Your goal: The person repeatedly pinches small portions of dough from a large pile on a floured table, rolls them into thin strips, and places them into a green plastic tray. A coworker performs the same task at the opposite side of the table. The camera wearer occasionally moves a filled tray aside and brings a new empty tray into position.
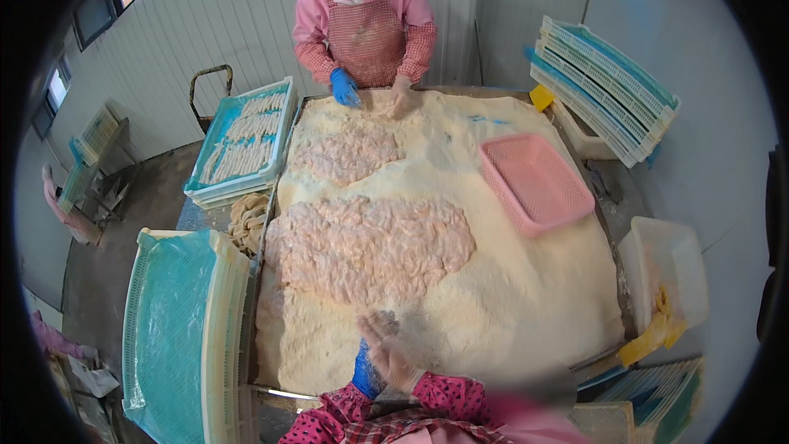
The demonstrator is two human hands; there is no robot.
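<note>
Fingers (375,332) of the right hand (394,362) are lying extended and close together across the blue-gloved left hand (366,372), gripping no piece that shows; how the left fingers are standing, one cannot tell. Just beyond them, a broad heap of pale pink, raw-looking pieces (370,248) is glistening on a bed of pale powder (518,300) covering the tabletop (283,395), with a smaller heap (349,154) farther on. The pieces are looking soft, limp and slippery, each probably light and easily torn; a loose hold around a piece's middle, with powdered fingers, would likely serve best. Beyond and right of the fingers, a pink basket (538,185) is showing its mesh bottom. Far to the left, a tray (234,195) is holding rows of whitish strips (238,144) on blue lining; nearer left, stacked trays (226,321) are carrying a blue-green liner (171,321).
</note>
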